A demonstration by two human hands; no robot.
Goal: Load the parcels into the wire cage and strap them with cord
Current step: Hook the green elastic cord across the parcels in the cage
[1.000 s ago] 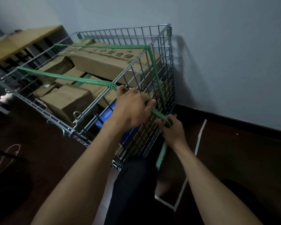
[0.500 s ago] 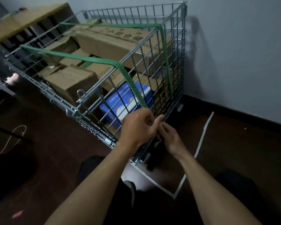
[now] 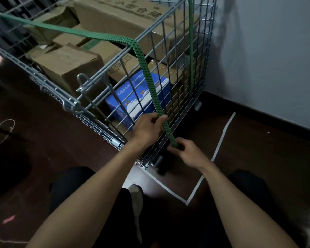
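Note:
A wire cage (image 3: 170,56) holds several brown cardboard parcels (image 3: 68,63) and a blue box (image 3: 132,97). A green perforated strap (image 3: 145,72) runs across the cage's open top, bends over the rim and hangs down the outside of the mesh. My left hand (image 3: 149,129) grips the strap against the cage's lower side. Just below it, my right hand (image 3: 188,153) pinches the strap's lower end near the cage's bottom corner. A second run of green strap (image 3: 191,42) goes down the far part of the same side.
The cage stands on small feet on a dark floor, close to a grey wall (image 3: 267,51) on the right. White tape lines (image 3: 220,140) mark the floor around it. My legs and a shoe (image 3: 136,196) are below my arms. A thin cord (image 3: 4,126) lies at the left.
The view has dropped lower and closer to the cage. Both hands have slid down the strap from the cage's rim to its lower side, and they now hold it apart, left above right.

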